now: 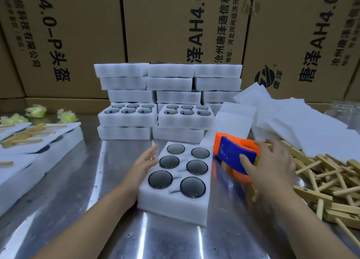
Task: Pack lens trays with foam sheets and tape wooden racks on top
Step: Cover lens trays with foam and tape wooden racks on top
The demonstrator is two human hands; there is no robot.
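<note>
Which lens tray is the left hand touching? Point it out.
The front lens tray, alone on the table, left hand against its side; the other trays sit stacked behind. Right hand holds the tape dispenser.

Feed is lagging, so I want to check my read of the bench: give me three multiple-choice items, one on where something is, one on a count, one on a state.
1. Where is the dispenser relative to the front tray?
A. to its left
B. to its right
C. on top of it

2. How many lenses sit in the front tray?
A. four
B. six
C. eight

3. What state is the front tray in?
A. open, lenses showing
B. covered by a foam sheet
C. rack taped on

Answers:
1 B, the right hand holds it just right of the tray.
2 B, there are two columns of three.
3 A, all lenses are bare and nothing lies on top.
</note>
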